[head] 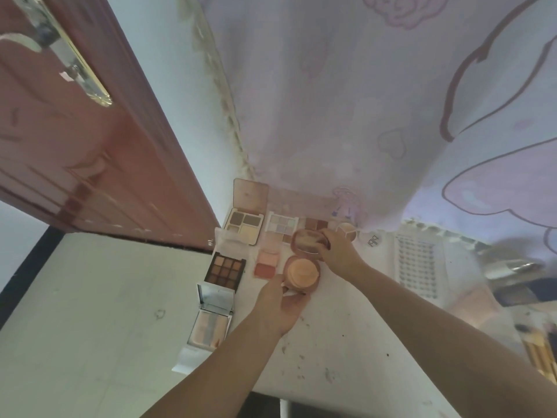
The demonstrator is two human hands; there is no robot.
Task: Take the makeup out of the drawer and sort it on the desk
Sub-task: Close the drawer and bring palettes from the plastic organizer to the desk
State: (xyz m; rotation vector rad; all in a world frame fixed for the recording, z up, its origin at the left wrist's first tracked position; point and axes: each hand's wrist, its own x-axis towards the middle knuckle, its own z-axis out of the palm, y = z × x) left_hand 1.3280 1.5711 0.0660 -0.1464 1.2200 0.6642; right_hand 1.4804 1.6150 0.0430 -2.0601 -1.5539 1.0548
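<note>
Both hands meet over an open round pink powder compact (pixel 302 271) near the back of the white, speckled bench (pixel 346 342). The left hand (pixel 280 309) curls its fingers round the compact's base, where a peach puff shows, while the right hand (pixel 334 251) grips the raised hinged lid (pixel 307 241).

Other makeup lies crowded just to the left: a dark 9-pan brown eyeshadow palette (pixel 225 270), a small pink and coral blush pan set (pixel 266 263), a beige 4-pan palette with its lid up (pixel 244 226), a pale pastel multi-pan palette (pixel 281 227) and a silver mirrored square compact (pixel 212 312) at the bench's left edge. Behind the lid sits what looks like another brown-toned palette (pixel 315 223), mostly hidden.

A lilac cartoon-printed curtain (pixel 361 101) hangs down to the bench's back edge, and a reddish-brown door (pixel 90 146) stands on the left.
</note>
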